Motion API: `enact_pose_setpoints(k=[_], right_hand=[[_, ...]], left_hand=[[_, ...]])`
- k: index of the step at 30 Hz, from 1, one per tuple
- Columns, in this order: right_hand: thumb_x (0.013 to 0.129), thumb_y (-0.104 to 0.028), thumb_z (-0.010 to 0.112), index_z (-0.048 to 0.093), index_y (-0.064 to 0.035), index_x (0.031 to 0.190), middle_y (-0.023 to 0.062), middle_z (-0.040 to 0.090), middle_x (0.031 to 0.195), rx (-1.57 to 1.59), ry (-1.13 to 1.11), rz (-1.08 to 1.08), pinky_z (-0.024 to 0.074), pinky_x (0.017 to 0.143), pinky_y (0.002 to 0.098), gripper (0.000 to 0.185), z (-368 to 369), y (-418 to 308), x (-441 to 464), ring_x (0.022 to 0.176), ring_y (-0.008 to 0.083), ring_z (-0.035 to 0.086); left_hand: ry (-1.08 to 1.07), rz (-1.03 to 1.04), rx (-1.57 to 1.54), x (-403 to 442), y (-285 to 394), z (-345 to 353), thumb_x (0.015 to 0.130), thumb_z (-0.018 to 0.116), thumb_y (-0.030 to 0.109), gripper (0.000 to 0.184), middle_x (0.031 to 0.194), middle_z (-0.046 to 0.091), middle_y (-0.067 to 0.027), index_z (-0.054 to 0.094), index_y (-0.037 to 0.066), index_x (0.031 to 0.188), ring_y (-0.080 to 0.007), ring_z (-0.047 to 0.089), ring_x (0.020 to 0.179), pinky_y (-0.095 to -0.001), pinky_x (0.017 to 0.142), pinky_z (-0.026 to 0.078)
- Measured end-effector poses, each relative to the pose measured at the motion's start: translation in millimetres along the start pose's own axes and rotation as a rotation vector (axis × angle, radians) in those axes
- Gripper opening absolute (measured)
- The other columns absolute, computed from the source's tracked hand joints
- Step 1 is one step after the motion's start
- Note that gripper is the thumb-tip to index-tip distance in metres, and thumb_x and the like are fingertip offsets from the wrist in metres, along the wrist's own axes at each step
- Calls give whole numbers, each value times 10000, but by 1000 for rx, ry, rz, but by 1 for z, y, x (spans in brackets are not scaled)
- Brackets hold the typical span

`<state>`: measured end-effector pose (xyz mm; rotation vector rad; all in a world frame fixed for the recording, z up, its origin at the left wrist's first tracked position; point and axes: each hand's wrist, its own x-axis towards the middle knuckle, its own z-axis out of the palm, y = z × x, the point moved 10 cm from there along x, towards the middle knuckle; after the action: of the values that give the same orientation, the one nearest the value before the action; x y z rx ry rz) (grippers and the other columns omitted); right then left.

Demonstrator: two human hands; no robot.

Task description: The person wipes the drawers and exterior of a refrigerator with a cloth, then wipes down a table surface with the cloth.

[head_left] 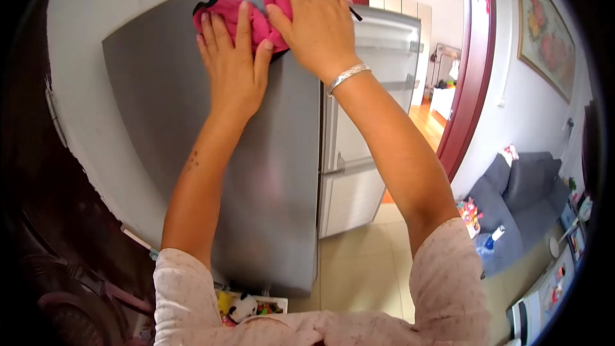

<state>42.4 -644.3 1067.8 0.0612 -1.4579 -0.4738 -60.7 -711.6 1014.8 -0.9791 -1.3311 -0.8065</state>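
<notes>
A silver-grey refrigerator door [269, 166] stands in front of me. Bunched against its upper part is a pink cloth [224, 9] with black edging. My left hand [234, 67] presses on this cloth, its fingers spread and open. Higher up and to the right, my right hand [317, 22] lies over more of the pink fabric, fingers stretched out and thumb apart. Its fingertips reach the top edge of the view. I cannot tell whether the fabric is one piece or two. A silver bracelet [348, 78] circles my right wrist.
Right of the grey door, a white door lining with shelves [359, 202] stands swung out over the tiled floor [359, 275]. Below is a box with a panda toy [243, 307]. A dark red door frame [471, 83] and a grey sofa [532, 186] are to the right.
</notes>
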Motion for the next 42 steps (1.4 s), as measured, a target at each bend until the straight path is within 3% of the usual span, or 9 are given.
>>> enact_pose_setpoints(k=[3, 6, 10, 13, 20, 24, 33, 37, 42], right_hand=[[932, -295, 572, 492, -9, 1392, 190, 432, 1486, 195, 22, 174, 307, 1150, 458, 548, -7, 10, -42, 1406, 343, 368], [911, -309, 640, 334, 59, 1441, 299, 447, 1420, 399, -44, 383, 432, 1026, 462, 714, 5, 12, -108, 1249, 464, 474], [918, -264, 635, 323, 96, 1428, 327, 444, 1398, 414, -238, 622, 430, 997, 485, 697, 7, -22, -229, 1186, 489, 494], [931, -229, 619, 333, 89, 1429, 315, 513, 1310, 561, -423, 794, 432, 967, 482, 656, -3, -49, -313, 1128, 490, 514], [947, -190, 588, 445, 59, 1352, 269, 557, 1215, 691, -581, 1107, 427, 965, 470, 497, -33, -100, -478, 1101, 462, 524], [955, -192, 581, 445, 66, 1352, 263, 518, 1273, 376, -820, 892, 411, 997, 458, 493, -40, -98, -477, 1160, 445, 493], [992, -173, 533, 257, 32, 1508, 264, 404, 1457, 622, -309, 920, 358, 1091, 441, 621, -16, -46, -308, 1292, 429, 426], [991, -172, 527, 230, 39, 1515, 261, 374, 1487, 671, -255, 879, 342, 1108, 438, 638, -10, -56, -318, 1320, 418, 412], [989, -157, 521, 252, 57, 1494, 265, 364, 1494, 642, -414, 1047, 345, 1116, 435, 611, -21, -88, -418, 1352, 426, 387]], left_hand=[[-36, 75, 16, -30, 23, 4, 972, 529, 443, 679, 1502, 276, -346, 319, 134, 1539, -519, 172, 1436, -648, 1141, 137], [-146, 61, 6, -78, 28, 8, 947, 564, 412, 697, 1494, 272, -352, 328, 124, 1536, -533, 176, 1425, -645, 1142, 132], [-298, 17, -32, -184, 27, 16, 873, 638, 371, 753, 1479, 262, -355, 362, 110, 1523, -593, 185, 1392, -678, 1125, 148], [-483, -47, -43, -273, 39, 17, 912, 616, 366, 767, 1514, 181, -379, 307, 24, 1524, -596, 170, 1391, -673, 1132, 146], [-744, -319, -99, -405, 68, 10, 810, 677, 197, 824, 1387, 330, -378, 301, 0, 1516, -588, 225, 1372, -654, 1139, 167], [-715, -387, -146, -384, 79, 0, 863, 606, 176, 768, 1459, 249, -411, 266, -6, 1528, -573, 190, 1397, -632, 1160, 113], [-301, -275, -158, -222, 39, 4, 929, 572, 260, 758, 1535, 142, -368, 217, 26, 1556, -555, 116, 1432, -619, 1167, 80], [-271, -264, -144, -232, 40, 14, 904, 594, 278, 816, 1524, 153, -384, 187, -8, 1552, -567, 114, 1427, -626, 1166, 77], [-523, -237, -57, -333, 51, 29, 858, 631, 239, 832, 1484, 225, -400, 225, -62, 1519, -590, 172, 1398, -648, 1152, 132]])
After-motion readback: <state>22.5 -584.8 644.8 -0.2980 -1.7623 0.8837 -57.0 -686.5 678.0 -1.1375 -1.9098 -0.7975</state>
